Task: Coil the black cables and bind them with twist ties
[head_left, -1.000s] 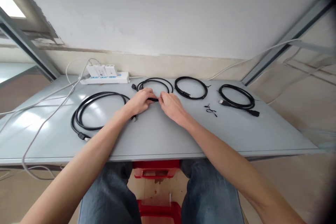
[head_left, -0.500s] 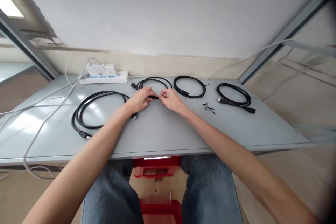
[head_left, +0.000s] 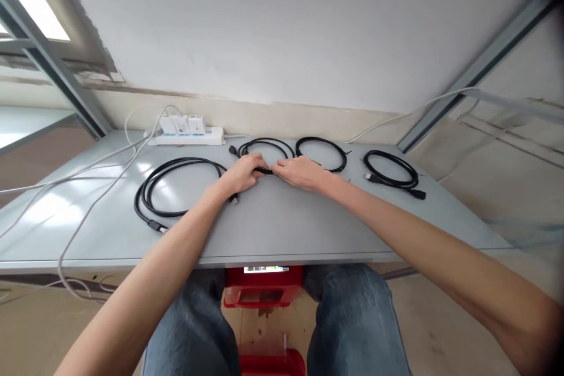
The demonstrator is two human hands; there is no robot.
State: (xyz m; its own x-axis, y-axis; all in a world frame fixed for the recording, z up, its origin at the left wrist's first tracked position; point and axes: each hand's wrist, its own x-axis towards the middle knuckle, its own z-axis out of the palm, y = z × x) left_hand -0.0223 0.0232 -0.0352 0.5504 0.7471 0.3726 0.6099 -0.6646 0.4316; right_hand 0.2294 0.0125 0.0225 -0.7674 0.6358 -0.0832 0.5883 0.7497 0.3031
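My left hand (head_left: 247, 174) is closed around the near side of a coiled black cable (head_left: 269, 140) in the middle of the desk. One plug of this coil points out at its far left. My right hand (head_left: 302, 173) is closed, its fingertips pinched together at the same bundled stretch, just right of my left hand. What lies between those fingertips is too small to tell. A larger loose coil of black cable (head_left: 147, 187) lies to the left, partly behind my left forearm. Beyond my right hand is another black coil (head_left: 345, 155), tied, its near side partly covered.
Farther right lies a tied black cable coil (head_left: 414, 171) with both plugs showing. A white power strip (head_left: 215, 136) with chargers stands at the back left, and white cords (head_left: 94, 202) trail over the left desk edge. Below the desk is a red stool (head_left: 264, 288).
My right hand has turned flatter over the bundle and now covers the short black ties on the desk. My left hand keeps its hold. The whole view has shifted slightly.
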